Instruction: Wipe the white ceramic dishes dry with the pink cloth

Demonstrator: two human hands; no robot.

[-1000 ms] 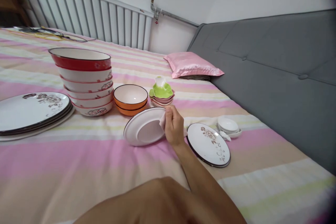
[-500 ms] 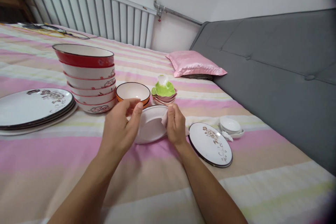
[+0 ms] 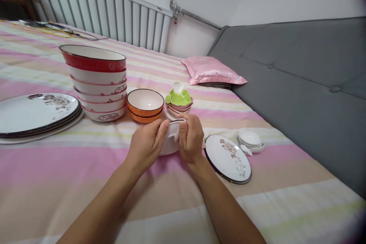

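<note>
Both my hands are around a shallow white dish [image 3: 169, 145], tilted up above the bedsheet and partly hidden behind the fingers. My left hand [image 3: 149, 139] grips its left side, thumb along the rim. My right hand [image 3: 191, 137] is closed at the right side, pressing a pale pink cloth [image 3: 176, 135] against the dish; a corner of the cloth shows beyond the wrist. Just behind stand two stacked orange bowls [image 3: 145, 113] with white insides. Beside them a green leaf-shaped dish [image 3: 179, 98] tops a small stack of pinkish dishes.
A tall stack of red-and-white bowls [image 3: 98, 88] stands left, beside stacked oval plates [image 3: 31, 112]. Flower-patterned plates [image 3: 228, 158] and small white dishes [image 3: 250, 138] lie right. Farther off are a pink pillow [image 3: 211, 69], grey headboard [image 3: 300, 68], radiator [image 3: 120, 15] and cables [image 3: 60, 29].
My left hand has moved right and closed in on the dish, nearer my right hand. The dish is turned and more covered by the hands; the orange bowls are more exposed.
</note>
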